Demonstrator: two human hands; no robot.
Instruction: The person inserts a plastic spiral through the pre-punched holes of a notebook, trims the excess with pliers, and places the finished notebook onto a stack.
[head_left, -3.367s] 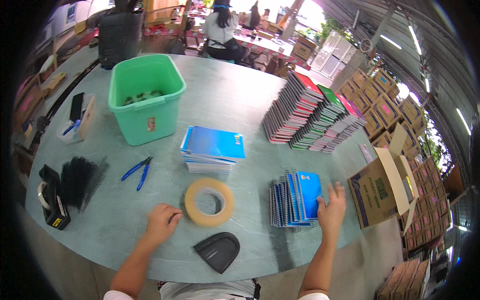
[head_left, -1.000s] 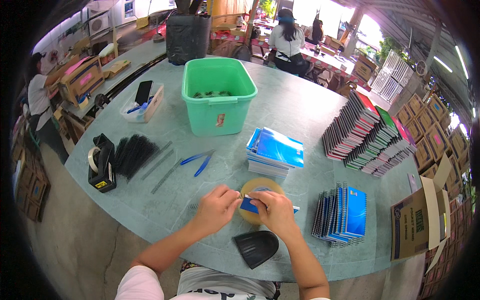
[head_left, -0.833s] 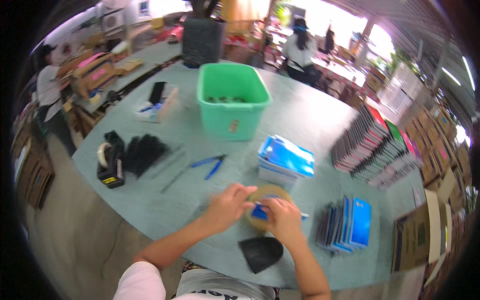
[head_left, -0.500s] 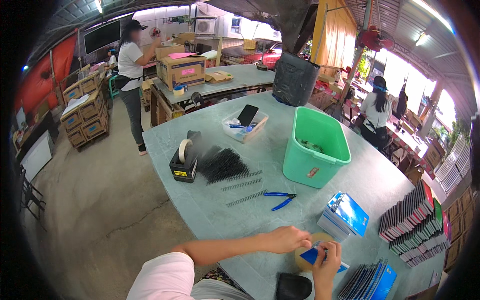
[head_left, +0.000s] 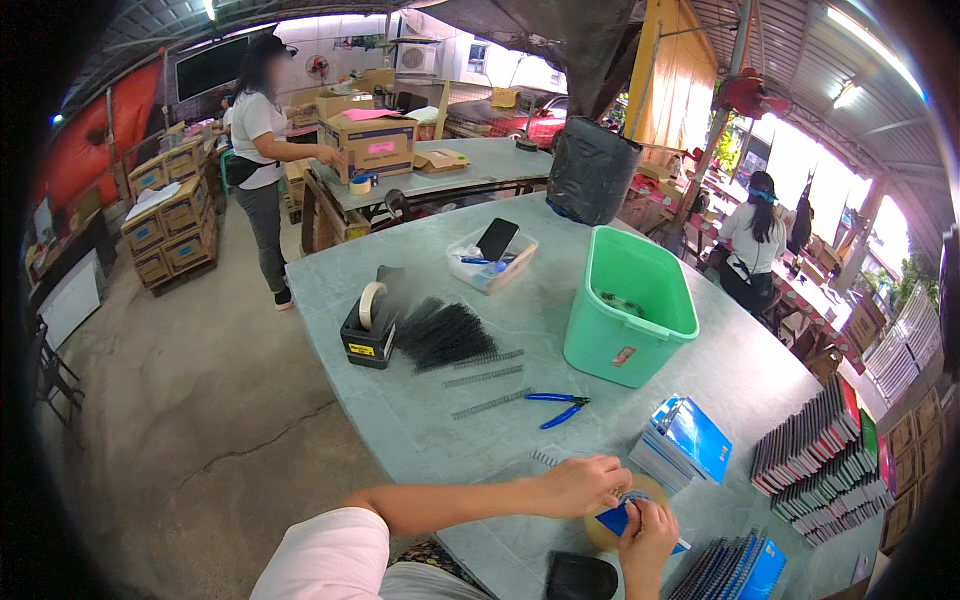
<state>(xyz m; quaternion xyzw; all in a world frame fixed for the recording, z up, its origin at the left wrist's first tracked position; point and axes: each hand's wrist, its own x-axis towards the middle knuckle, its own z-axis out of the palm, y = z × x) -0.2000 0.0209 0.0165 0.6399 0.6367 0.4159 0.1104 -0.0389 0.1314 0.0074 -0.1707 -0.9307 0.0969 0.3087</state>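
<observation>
A pale green tabletop [head_left: 470,420] carries everything here. Near its far edge sits a clear tray [head_left: 490,262] with a dark phone leaning in it. A black tape dispenser [head_left: 368,332] stands by the left edge, just beside a heap of black spiral binding coils [head_left: 445,335]; two loose coils [head_left: 488,390] lie in front. A green plastic tub [head_left: 625,320] stands mid-table, blue-handled pliers [head_left: 558,408] near its base. Further right lie a stack of blue-covered notebooks [head_left: 685,445] and long rows of notebooks [head_left: 825,460]. At the near edge rest a roll of tan tape [head_left: 625,515], what may be a black pouch [head_left: 580,578], and more blue notebooks [head_left: 740,570].
</observation>
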